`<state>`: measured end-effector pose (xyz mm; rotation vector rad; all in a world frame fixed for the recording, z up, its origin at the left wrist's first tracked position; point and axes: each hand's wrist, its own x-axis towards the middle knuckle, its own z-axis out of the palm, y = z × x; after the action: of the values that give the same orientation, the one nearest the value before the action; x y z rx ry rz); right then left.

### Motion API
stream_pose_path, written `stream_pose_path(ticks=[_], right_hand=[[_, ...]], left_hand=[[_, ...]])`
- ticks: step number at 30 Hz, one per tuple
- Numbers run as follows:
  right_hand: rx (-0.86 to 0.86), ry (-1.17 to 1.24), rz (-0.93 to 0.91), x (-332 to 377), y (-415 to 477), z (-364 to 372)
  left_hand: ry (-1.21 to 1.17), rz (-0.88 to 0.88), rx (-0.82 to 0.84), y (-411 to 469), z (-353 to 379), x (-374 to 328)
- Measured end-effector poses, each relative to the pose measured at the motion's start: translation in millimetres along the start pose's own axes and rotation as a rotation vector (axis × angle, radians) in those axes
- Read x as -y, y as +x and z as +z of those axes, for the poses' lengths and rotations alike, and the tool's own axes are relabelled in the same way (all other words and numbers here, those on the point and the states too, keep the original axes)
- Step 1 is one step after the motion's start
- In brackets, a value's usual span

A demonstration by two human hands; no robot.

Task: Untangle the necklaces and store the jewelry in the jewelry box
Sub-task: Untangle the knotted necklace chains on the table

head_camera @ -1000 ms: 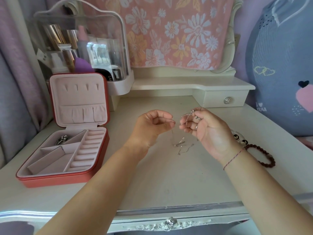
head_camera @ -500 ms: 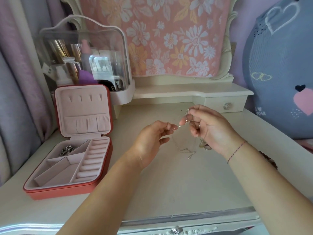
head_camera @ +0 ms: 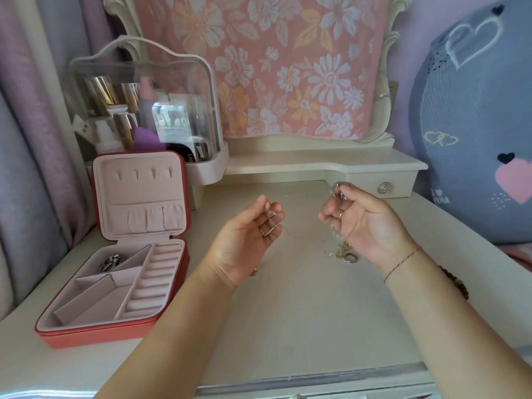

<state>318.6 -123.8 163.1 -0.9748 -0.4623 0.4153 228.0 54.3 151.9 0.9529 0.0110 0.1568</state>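
My left hand (head_camera: pixel 247 240) is palm up over the white tabletop, its fingertips pinched on a very thin necklace chain (head_camera: pixel 292 235) that is barely visible. My right hand (head_camera: pixel 365 223) is a short way to the right, fingers closed on a silver tangle of necklace (head_camera: pixel 336 190) held above the table. Below it lies a small heap of rings and chains (head_camera: pixel 345 253). The red jewelry box (head_camera: pixel 95 335) stands open at the left, pink inside, with a silver piece (head_camera: pixel 112 262) in its back-left compartment. A small gold item (head_camera: pixel 253 272) lies by my left wrist.
A clear cosmetics case (head_camera: pixel 144 99) with bottles stands behind the box. A low shelf with a knobbed drawer (head_camera: pixel 383 188) runs along the back. A dark bead bracelet (head_camera: pixel 454 282) lies behind my right forearm. A large grey-blue cushion (head_camera: pixel 475 133) fills the right side.
My hands have drawn apart, the left moving left and the right moving right, spreading the chain between them. The view has tilted down slightly.
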Motion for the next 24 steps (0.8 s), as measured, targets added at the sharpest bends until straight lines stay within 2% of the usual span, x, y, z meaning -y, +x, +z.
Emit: stream_pose_path(ticks=[8,16,24], right_hand=[[-0.092,0.074,-0.01,6.2,-2.4,-9.2],[-0.088,0.071,-0.03,5.9,-2.1,-13.8],[-0.11,0.042,-0.067,3.3,-0.2,-15.9]], left_hand=[[-0.153,0.025,-0.019,-0.2,-8.0,-6.6],[-0.215,0.049,-0.018,0.3,-6.1,-4.8],[-0.066,0.052,-0.099,2.9,-8.5,-4.4]])
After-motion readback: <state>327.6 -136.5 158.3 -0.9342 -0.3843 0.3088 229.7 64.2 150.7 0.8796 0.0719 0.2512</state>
